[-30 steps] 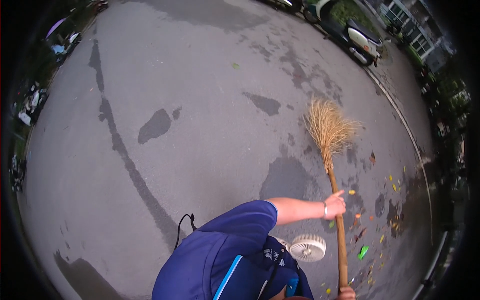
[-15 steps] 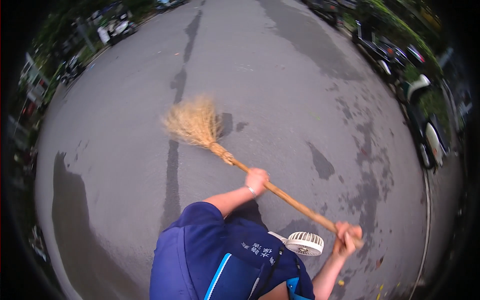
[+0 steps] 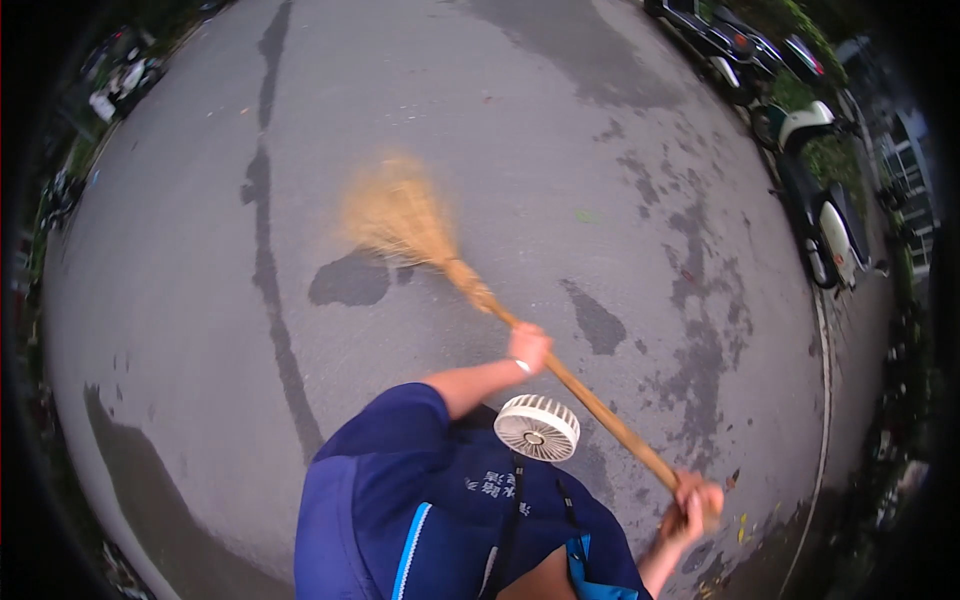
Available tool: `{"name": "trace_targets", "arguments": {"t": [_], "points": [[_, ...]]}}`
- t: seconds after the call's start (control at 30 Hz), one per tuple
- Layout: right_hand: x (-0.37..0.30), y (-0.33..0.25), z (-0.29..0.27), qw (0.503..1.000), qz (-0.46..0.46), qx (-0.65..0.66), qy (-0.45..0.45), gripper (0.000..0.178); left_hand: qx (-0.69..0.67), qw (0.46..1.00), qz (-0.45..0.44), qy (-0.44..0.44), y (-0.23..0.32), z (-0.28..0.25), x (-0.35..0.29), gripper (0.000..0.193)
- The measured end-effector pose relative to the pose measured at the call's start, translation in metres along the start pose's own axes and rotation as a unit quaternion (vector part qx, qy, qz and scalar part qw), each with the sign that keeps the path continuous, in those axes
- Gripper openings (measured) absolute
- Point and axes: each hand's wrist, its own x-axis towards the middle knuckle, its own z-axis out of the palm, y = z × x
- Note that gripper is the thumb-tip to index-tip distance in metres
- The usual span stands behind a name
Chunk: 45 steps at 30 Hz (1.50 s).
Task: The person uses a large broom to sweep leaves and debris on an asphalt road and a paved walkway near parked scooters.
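A straw broom (image 3: 466, 284) with a long wooden handle slants across the road in front of me, its bristles up and to the left. Motion blurs the bristle tips, so I cannot tell whether they touch the asphalt. My left hand (image 3: 530, 347), with a white band at the wrist, wraps the handle just below the bristle binding. Close to the handle's other end, at the lower right, my right hand (image 3: 697, 501) is closed around the wood. A small white fan (image 3: 537, 428) hangs on a strap over my dark blue shirt.
Grey asphalt (image 3: 500, 150) with dark damp patches spreads around me. Along the right edge, beyond a pale line (image 3: 824, 400), stand a scooter (image 3: 835, 215) and a motorbike (image 3: 740, 45). More vehicles (image 3: 125, 85) line the left edge. Small leaves (image 3: 742, 525) lie at the lower right.
The broom's bristles have swung slightly up and right, and my left hand has moved a little right with the handle. The fan has swung left, and the road's markings have shifted left.
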Motion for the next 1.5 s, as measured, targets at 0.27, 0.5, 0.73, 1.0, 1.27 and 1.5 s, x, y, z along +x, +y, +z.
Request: {"name": "trace_targets", "arguments": {"t": [0.27, 0.5, 0.73, 1.0, 1.27, 1.5], "points": [[0.057, -0.082, -0.014, 0.948, -0.252, -0.192, 0.043, 0.023, -0.210, 0.913, 0.340, -0.086, 0.257, 0.040, 0.249, 0.013], [0.220, -0.103, -0.032, 0.936, -0.349, -0.044, -0.023, 0.030, -0.203, 0.921, 0.331, -0.040, 0.172, -0.020, 0.366, 0.024], [0.502, 0.095, 0.118, 0.982, 0.048, 0.182, -0.023, 0.016, -0.005, 0.998, -0.001, 0.058, -0.168, -0.045, 0.442, 0.039], [0.701, 0.287, 0.441, 0.936, 0.062, 0.132, -0.321, 0.010, 0.217, 0.897, -0.370, -0.104, -0.499, -0.090, 0.558, 0.028], [0.729, 0.270, 0.327, 0.996, 0.081, 0.048, -0.005, 0.008, 0.194, 0.970, -0.020, -0.146, -0.425, 0.051, 0.788, 0.024], [0.575, 0.163, 0.234, 0.922, -0.073, -0.067, 0.375, 0.011, -0.030, 0.910, 0.381, -0.161, -0.073, 0.191, 0.806, 0.033]]}}
